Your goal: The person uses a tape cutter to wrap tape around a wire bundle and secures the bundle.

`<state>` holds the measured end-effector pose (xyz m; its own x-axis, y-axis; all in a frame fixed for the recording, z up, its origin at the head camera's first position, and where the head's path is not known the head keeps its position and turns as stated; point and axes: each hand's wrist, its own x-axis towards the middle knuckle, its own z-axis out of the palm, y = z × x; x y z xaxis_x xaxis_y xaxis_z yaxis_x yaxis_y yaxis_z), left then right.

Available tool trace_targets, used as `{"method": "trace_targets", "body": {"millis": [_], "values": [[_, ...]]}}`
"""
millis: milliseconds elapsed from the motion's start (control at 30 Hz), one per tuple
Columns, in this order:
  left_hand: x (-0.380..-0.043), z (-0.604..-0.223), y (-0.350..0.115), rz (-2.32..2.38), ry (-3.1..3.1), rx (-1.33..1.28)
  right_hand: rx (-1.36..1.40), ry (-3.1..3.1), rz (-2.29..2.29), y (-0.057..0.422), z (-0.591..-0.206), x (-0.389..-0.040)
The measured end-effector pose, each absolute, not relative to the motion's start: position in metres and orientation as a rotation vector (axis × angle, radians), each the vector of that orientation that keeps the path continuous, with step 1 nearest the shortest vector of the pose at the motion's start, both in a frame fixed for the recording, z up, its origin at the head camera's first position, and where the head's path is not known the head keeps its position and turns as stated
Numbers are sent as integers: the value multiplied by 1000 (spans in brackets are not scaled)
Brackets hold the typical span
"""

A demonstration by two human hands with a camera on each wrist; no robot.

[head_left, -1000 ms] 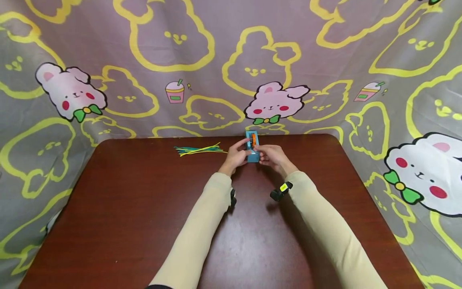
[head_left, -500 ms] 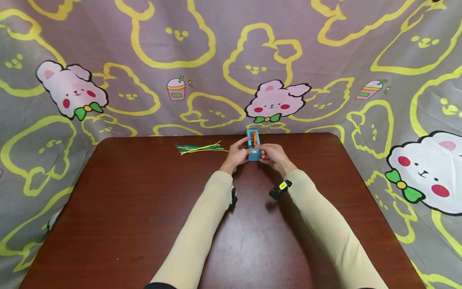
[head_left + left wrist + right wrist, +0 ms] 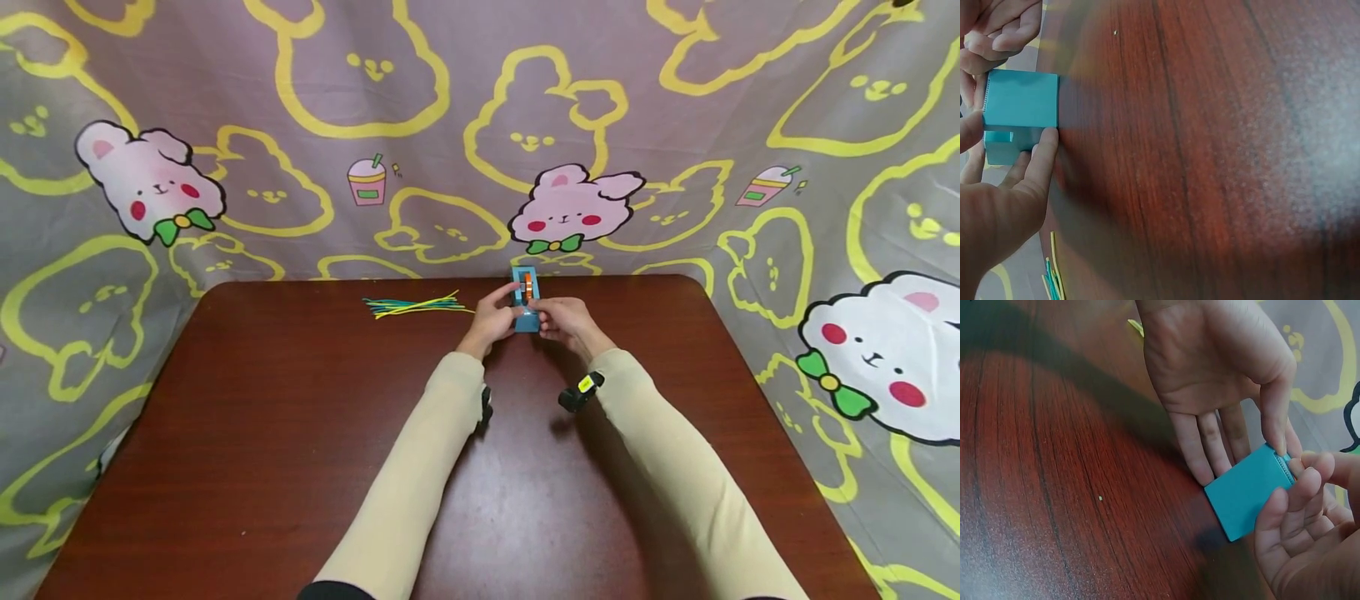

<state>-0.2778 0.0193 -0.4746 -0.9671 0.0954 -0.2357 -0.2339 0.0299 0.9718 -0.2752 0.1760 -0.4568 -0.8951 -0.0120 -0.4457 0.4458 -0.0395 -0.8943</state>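
A teal tape dispenser [image 3: 527, 323] stands near the back edge of the table, with an orange-cored tape roll [image 3: 528, 287] in its frame. My left hand [image 3: 493, 321] grips it from the left, thumb toward the near end and fingers along the side. On the other side my right hand [image 3: 568, 321] pinches the tape end at the serrated cutter, thumb against forefinger. In the left wrist view, the dispenser's flat end [image 3: 1021, 100] faces the camera. The right wrist view shows the toothed cutter edge [image 3: 1284, 469] right by the pinching fingertips; the clear tape itself is hardly visible.
A loose bundle of yellow and green twist ties [image 3: 416, 308] lies left of the left hand. The dark wooden table [image 3: 300, 433] ends against a printed cloth backdrop [image 3: 450, 100] just behind the dispenser. Cloth also hangs along both sides.
Both hands keep their hold at the dispenser with hardly any movement. The head view has shifted slightly.
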Motion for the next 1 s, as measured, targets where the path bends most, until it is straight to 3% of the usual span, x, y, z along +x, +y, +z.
{"method": "trace_targets", "body": {"millis": [1000], "values": [[-271,-468,17,2006,2072,-104,453,1929,-2003,174,-455,-261]]}}
